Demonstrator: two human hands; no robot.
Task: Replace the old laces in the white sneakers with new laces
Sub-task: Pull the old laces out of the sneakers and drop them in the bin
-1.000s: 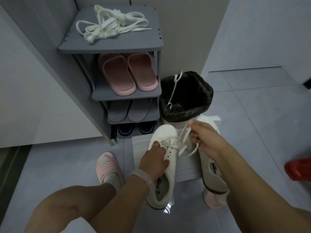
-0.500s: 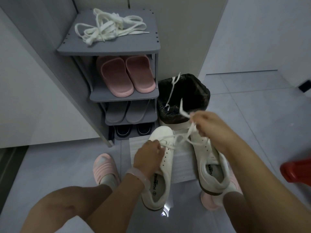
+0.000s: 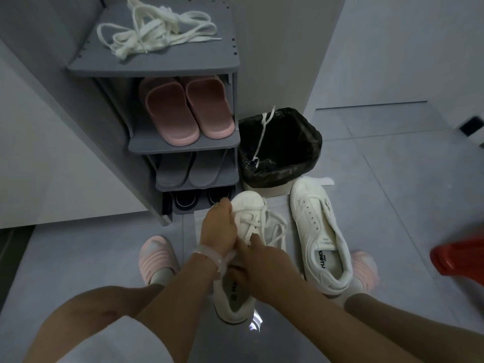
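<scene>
Gripping the laced sneaker [image 3: 248, 216] on the floor [image 3: 392, 205]: left hand [image 3: 218, 227] curled over its side, right hand [image 3: 259, 260] fingers curled at the tongue; lace [image 3: 275, 226] loose.

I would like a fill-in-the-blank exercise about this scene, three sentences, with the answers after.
1. The loose pile of white shoelaces lies on the ____ shelf of the grey plastic shoe rack.
2. One thin white lace hangs into the black-lined ____.
3. The white sneaker without laces lies beside the laced white sneaker, on the person's ____ side.

Answers: top; bin; right
</scene>
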